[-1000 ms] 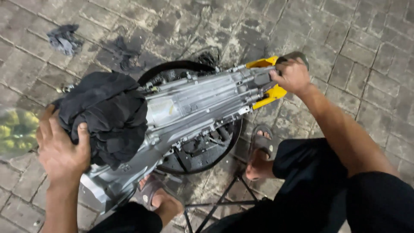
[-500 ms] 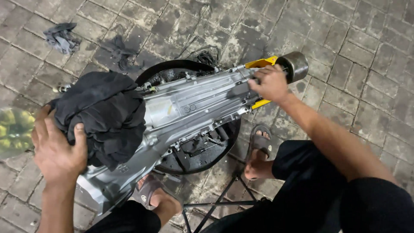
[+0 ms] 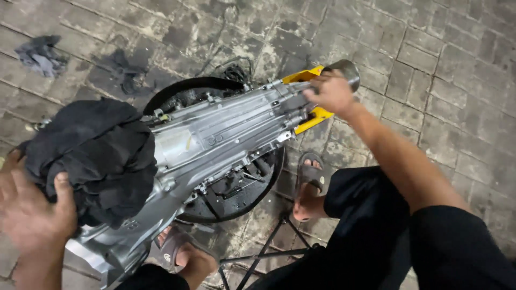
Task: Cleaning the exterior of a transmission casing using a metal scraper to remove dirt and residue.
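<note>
A long silver metal gearbox housing (image 3: 226, 134) lies across a black tyre (image 3: 188, 88) on the paved ground. A black cloth (image 3: 97, 156) is bunched over its wide near end. My left hand (image 3: 32, 215) presses on that cloth at the lower left, thumb on the fabric. My right hand (image 3: 330, 91) rests on the narrow far end of the housing, next to a yellow part (image 3: 312, 115) and a round metal end piece (image 3: 346, 70).
Grey brick paving (image 3: 441, 64) surrounds everything. Two dark rags (image 3: 40, 53) lie on the ground at upper left. My sandalled feet (image 3: 309, 188) and dark trousers are at lower right, beside thin black stand legs (image 3: 269, 249).
The view has shifted slightly. My right hand has slid along the narrow end toward the housing body. My left hand has moved lower and left on the cloth.
</note>
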